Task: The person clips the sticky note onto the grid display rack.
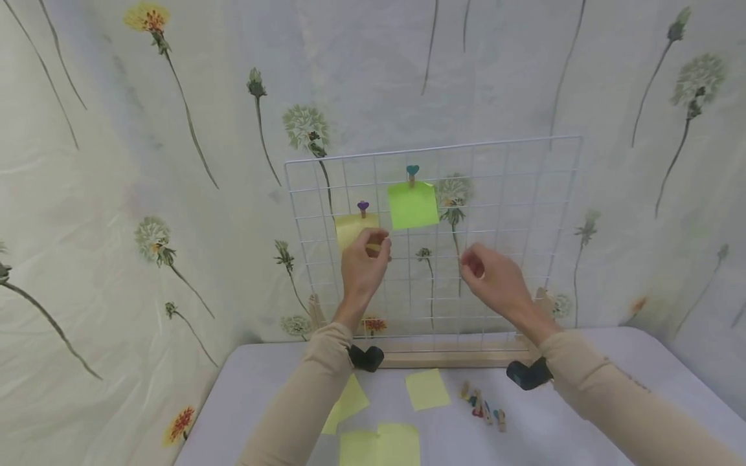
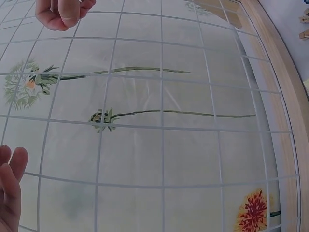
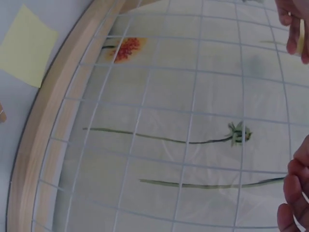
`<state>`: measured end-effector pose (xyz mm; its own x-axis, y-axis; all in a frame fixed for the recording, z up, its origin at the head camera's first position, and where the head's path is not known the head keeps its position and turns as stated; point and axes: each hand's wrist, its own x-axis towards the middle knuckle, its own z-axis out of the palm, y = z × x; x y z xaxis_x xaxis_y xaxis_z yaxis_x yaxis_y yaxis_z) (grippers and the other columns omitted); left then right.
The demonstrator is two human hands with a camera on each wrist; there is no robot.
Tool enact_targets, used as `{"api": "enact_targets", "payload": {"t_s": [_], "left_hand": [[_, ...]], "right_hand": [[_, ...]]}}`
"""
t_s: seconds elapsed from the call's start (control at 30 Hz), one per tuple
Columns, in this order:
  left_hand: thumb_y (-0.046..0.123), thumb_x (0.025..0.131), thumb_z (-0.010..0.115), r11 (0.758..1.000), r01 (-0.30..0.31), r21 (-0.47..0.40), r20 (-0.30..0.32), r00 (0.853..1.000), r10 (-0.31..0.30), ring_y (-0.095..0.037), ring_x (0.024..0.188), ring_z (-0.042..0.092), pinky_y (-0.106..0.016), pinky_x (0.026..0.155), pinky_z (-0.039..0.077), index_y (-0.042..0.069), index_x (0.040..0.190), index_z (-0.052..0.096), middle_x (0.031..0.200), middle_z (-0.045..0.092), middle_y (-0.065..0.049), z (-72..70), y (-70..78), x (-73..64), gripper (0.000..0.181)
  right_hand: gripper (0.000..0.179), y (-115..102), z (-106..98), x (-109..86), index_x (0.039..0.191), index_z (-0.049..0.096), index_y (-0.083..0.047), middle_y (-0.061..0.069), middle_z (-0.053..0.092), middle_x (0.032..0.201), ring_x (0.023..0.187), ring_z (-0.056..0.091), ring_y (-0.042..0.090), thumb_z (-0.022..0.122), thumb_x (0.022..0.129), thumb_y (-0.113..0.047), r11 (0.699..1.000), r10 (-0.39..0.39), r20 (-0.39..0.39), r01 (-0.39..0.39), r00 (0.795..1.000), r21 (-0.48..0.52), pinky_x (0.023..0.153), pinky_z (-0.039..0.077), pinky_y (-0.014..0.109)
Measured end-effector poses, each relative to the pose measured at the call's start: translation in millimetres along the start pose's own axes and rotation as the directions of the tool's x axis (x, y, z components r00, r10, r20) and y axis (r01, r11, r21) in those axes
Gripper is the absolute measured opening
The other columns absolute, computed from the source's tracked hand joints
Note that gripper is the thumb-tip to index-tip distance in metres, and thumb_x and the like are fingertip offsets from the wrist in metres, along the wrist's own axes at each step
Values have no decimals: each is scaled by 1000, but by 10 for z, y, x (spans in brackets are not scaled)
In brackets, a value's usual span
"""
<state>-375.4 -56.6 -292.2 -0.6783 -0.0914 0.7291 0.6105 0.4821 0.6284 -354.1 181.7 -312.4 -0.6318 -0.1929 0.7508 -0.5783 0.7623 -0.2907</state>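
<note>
A white wire grid (image 1: 495,213) stands upright in a wooden base (image 1: 443,358). A pale yellow sticky note (image 1: 350,224) hangs on it under a purple heart clothespin (image 1: 363,207). To its right hangs a bright green note (image 1: 412,206) under a teal heart clothespin (image 1: 412,173). My left hand (image 1: 364,265) is in front of the yellow note's lower part, fingers loosely bent, with nothing visible in them. Farther right, my right hand (image 1: 495,275) is in front of the grid, fingers loosely curled; nothing shows between them. The wrist views show only parts of the fingers.
Several yellow sticky notes (image 1: 428,389) lie on the white table (image 1: 262,388), some partly behind the left sleeve (image 1: 297,408). Right of them is a small group of wooden clothespins (image 1: 486,411) with coloured hearts. Behind the grid hangs a dandelion-print curtain (image 1: 373,77).
</note>
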Motion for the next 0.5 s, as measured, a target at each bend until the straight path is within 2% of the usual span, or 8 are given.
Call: {"api": "enact_targets", "payload": {"t_s": [0.23, 0.5], "left_hand": [[14, 89, 61, 1000, 5, -12, 10, 1000, -5, -13, 62, 67, -19, 54, 51, 11, 102, 65, 91, 71, -4, 14, -120, -75, 13], [14, 90, 61, 1000, 20, 5, 6, 1000, -20, -13, 61, 66, -19, 53, 51, 8, 102, 65, 89, 71, -4, 20, -235, -149, 14]], "right_hand": [[5, 83, 85, -108, 87, 61, -7, 2, 61, 70, 64, 53, 13, 60, 83, -4, 1000, 5, -9, -5, 1000, 9, 58, 43, 25], [5, 207, 183, -247, 89, 61, -8, 2, 61, 71, 64, 52, 12, 60, 84, -6, 999, 46, 16, -47, 999, 21, 57, 43, 23]]}}
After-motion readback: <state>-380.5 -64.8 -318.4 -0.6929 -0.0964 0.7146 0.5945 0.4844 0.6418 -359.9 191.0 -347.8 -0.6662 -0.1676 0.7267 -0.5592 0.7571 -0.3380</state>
